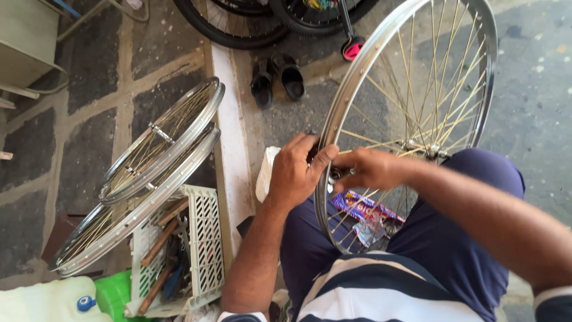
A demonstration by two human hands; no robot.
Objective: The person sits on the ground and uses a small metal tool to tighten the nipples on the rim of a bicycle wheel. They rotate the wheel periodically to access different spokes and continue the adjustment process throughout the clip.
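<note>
On the lap, left hand (296,171) clasps the shiny steel rim (381,48); right hand (370,169) pinches a thin spoke (363,138).

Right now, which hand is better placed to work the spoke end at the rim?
Probably the right hand: it reaches in among the spokes beside the rim, while the left hand wraps that rim, steadying the wheel.
</note>
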